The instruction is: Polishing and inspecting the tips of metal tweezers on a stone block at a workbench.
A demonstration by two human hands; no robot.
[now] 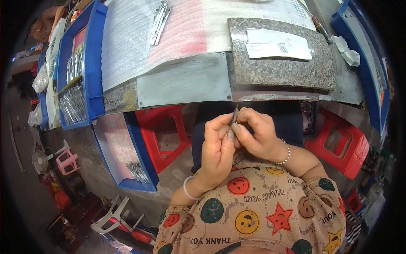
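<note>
Dark grey metal is the centre of attention here: a slim, small metal piece (pixel 235 116) stands pinched between two bare hands, tip pointing away from the body, right in front of the near edge of the grey-topped desk (pixel 351 86). The left hand (pixel 218 146) has its grip closed on it, thumb and fingers pressed together; the right hand (pixel 259 133) matches it from the other side, grip closed on the same piece, thumb laid against it. Whether that tip touches the desk edge, I cannot tell! Both forearms come in from a tan shirt (pixel 262 207) printed with coloured circles and stars, a pale band (pixel 189 187) on the left wrist, a beaded bracelet (pixel 288 153) on the right. Straight ahead, a speckled stone slab (pixel 283 72) carries a smudged white sheet of paper (pixel 277 44), and just left of it lies a flat grey plate (pixel 184 80). Further up, a bundle of slim silver metal pieces (pixel 159 25) rests on translucent white foam sheeting (pixel 127 51). Over to the left, a deep blue plastic tray (pixel 94 72) holds a thick row of silver pieces (pixel 72 106); lower down, a second blue tray (pixel 127 184) has a smaller cluster (pixel 136 171) at its near end, beside a red plastic stool (pixel 163 156).
</note>
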